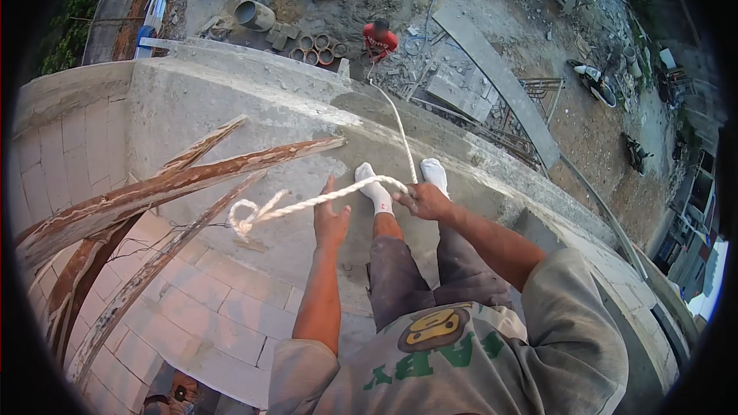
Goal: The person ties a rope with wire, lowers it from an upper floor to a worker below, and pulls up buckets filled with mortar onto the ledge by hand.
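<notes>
White rope (360,187) is the thing in hand. Clock directions taken from the right hand, twelve o'clock straight ahead.

Right hand (425,201): fingers curled round the rope, gripping it. Left hand (332,219): about nine o'clock, fingers extended, not closed on anything; rope runs across the finger area, contact unclear.

Rope layout: short end goes to nine o'clock, finishing in a knotted loop (244,221) just beside the wooden poles (231,173); can't tell if it touches them. Long side leaves between the socked feet (434,171), over the concrete edge (254,77) toward half past eleven, down to a person in red (380,40) below. Seems to end at that person's hands; grip too small to make out.

Handling, judged by look: light by itself, bendy but fairly springy, since the short end arcs through the air and the loop stays open. Twisted strands look coarse, so decent friction, not very slippery, not fragile. Could chafe on the edge or burn the palm if it runs fast.

Where to hold: full fist round the single strand by the right hand; a second hold suits the straight stretch around nine o'clock, short of the knot. Knot is bulky, useful as a stop, awkward to grasp. Fingers best outside the loop.
</notes>
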Demonstrator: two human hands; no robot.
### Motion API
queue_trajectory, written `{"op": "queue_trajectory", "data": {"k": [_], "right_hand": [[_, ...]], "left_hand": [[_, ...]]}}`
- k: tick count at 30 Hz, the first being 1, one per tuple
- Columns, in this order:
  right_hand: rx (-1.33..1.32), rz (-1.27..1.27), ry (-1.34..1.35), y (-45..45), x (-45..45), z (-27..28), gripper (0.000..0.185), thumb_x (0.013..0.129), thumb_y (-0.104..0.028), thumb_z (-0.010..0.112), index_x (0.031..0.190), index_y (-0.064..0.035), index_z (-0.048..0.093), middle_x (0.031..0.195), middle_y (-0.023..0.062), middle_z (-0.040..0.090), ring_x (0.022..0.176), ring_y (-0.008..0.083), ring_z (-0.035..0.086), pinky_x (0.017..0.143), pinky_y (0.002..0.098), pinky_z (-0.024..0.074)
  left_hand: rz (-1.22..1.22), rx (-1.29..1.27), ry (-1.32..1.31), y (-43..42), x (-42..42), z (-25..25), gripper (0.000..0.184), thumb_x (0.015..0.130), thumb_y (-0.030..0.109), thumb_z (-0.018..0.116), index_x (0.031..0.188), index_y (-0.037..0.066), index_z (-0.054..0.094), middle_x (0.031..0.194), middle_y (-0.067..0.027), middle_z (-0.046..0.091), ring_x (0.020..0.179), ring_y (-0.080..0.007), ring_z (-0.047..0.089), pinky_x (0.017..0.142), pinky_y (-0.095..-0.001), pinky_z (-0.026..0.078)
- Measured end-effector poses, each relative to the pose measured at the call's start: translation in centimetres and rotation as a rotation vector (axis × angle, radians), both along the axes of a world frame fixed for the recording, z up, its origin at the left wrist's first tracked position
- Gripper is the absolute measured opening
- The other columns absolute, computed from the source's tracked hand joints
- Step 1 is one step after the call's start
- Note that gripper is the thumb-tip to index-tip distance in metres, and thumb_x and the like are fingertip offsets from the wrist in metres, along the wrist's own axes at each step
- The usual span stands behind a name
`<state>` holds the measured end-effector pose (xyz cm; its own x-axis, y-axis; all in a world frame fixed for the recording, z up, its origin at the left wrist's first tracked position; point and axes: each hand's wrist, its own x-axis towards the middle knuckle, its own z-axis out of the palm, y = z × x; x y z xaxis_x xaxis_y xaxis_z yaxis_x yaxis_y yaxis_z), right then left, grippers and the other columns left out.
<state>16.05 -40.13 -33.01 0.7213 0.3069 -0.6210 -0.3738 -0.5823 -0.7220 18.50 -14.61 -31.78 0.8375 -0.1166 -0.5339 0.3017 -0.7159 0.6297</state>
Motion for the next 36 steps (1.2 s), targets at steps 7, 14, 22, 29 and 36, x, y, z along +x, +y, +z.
{"op": "queue_trajectory", "data": {"k": [7, 14, 22, 29, 36], "right_hand": [[0.58, 0.299, 0.024, 3.2, 1.8, 16.2, 0.057, 0.092, -0.052, 0.043, 0.105, 0.0012, 0.057, 0.084, 0.021, 0.06, 0.086, 0.0365, 0.06, 0.076, 0.0442, 0.0466], [0.322, -0.095, -0.53, -1.7, 4.7, 7.5, 0.042, 0.088, -0.03, 0.058, 0.121, -0.0046, 0.05, 0.11, 0.0182, 0.056, 0.109, 0.0358, 0.051, 0.093, 0.0409, 0.0423], [-0.044, 0.031, -0.415, 1.8, -0.9, -14.8, 0.048, 0.077, -0.015, 0.065, 0.123, -0.0126, 0.052, 0.134, 0.0191, 0.042, 0.123, 0.0395, 0.041, 0.1, 0.0438, 0.0385], [0.113, 0.351, -0.145, 5.3, 0.5, -22.3, 0.033, 0.089, -0.037, 0.055, 0.087, -0.0046, 0.064, 0.068, 0.0121, 0.061, 0.07, 0.0264, 0.064, 0.066, 0.0372, 0.0504], [0.245, 0.239, 0.26, 3.4, 3.0, -14.8, 0.04, 0.092, -0.04, 0.052, 0.082, -0.0022, 0.062, 0.05, 0.0019, 0.047, 0.042, 0.011, 0.045, 0.044, 0.028, 0.0374]], "left_hand": [[-0.091, -0.454, 0.06, -17.3, -0.3, -6.1, 0.053, 0.089, 0.049, 0.05, 0.122, 0.009, 0.056, 0.117, -0.0203, 0.057, 0.12, -0.0327, 0.047, 0.105, -0.0418, 0.031], [0.977, -1.341, 0.405, -16.2, -10.7, 0.3, 0.068, 0.097, 0.052, 0.024, 0.074, 0.002, 0.062, 0.056, -0.0117, 0.055, 0.062, -0.0258, 0.058, 0.098, -0.0422, 0.041], [0.525, -2.229, 0.354, -6.7, -6.3, 8.2, 0.084, 0.095, 0.058, 0.007, 0.091, -0.006, 0.062, 0.055, -0.0126, 0.055, 0.058, -0.027, 0.063, 0.1, -0.0553, 0.037], [0.697, -1.624, -0.696, 2.2, -10.8, 4.5, 0.087, 0.088, 0.07, 0.017, 0.136, -0.001, 0.033, 0.1, -0.0202, 0.062, 0.101, -0.0336, 0.058, 0.108, -0.0539, 0.022], [0.631, -0.677, -0.315, -1.5, -11.5, -17.4, 0.119, 0.063, 0.072, 0.066, 0.148, 0.008, 0.01, 0.147, -0.0193, 0.028, 0.136, -0.029, 0.026, 0.109, -0.041, 0.022]]}}
